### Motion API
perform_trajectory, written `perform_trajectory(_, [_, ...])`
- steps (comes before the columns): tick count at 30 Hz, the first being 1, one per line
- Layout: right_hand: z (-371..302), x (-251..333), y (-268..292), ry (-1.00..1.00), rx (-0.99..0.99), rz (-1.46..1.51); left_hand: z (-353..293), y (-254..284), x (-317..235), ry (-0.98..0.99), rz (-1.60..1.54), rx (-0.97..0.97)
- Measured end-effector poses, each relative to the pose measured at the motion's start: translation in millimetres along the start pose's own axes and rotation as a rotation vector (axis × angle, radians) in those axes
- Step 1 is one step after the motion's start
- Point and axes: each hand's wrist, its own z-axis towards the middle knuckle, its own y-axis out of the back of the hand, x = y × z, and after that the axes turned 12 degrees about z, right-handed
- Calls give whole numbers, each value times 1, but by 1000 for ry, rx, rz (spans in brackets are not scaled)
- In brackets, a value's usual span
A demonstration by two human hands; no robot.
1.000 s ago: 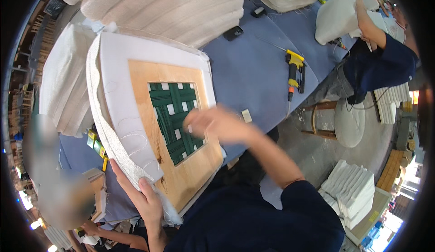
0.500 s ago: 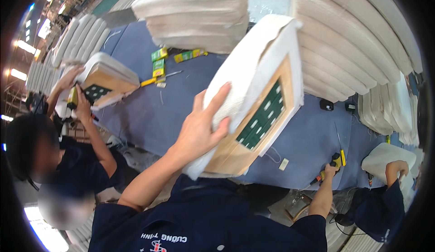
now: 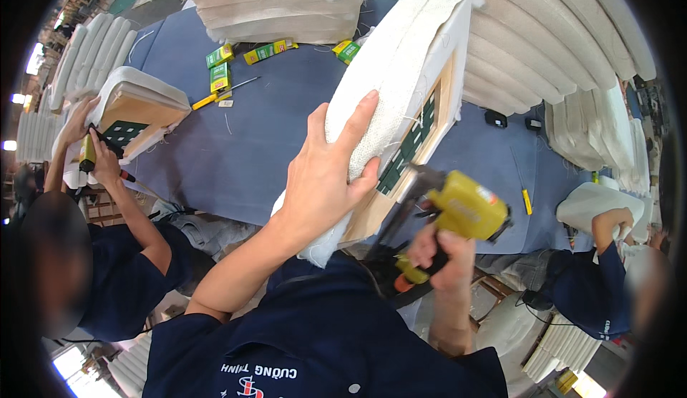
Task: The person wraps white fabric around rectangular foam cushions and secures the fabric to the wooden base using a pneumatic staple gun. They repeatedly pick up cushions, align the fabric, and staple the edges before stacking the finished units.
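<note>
An upholstered seat cushion (image 3: 390, 69) in cream cloth stands tilted on edge before me. Its wooden frame (image 3: 365, 222) and dark green webbing (image 3: 415, 144) face right. My left hand (image 3: 322, 158) grips the cushion's near left side, thumb on the cloth near the frame and fingers spread over the cover. In my right hand (image 3: 444, 255) is a yellow staple gun (image 3: 469, 205), fingers wrapped round its dark handle. Its black nose points left at the webbing side; contact cannot be made out, as the gun is blurred.
The blue-grey table (image 3: 265, 133) carries green-yellow boxes (image 3: 220, 78), a yellow-handled screwdriver (image 3: 204, 102) and another screwdriver (image 3: 527, 201). Cushion stacks (image 3: 279, 4) stand behind and at right (image 3: 529, 33). A co-worker's hands (image 3: 106, 158) hold a cushion at left; another's hand (image 3: 612, 222) touches one at right.
My right hand has lifted the staple gun from the table's right side and brought it left, up to the cushion. The cushion has turned slightly, showing less webbing; my left hand keeps its grip.
</note>
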Motion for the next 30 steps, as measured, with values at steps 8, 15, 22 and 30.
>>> perform_trajectory(8, [0,-13,-46,-123,-32,-256,-6,9,-3,-1,-31,14])
perform_trajectory(15, [-3,-9,-58,-128,-63,-232,-8,13,-5,-22,-18,13])
perform_trajectory(22, [4,-2,-53,-143,-25,-278,-15,6,3,-16,-27,-22])
perform_trajectory(30, [53,-37,150,371,-588,-274,22,49,21,-11,-122,265])
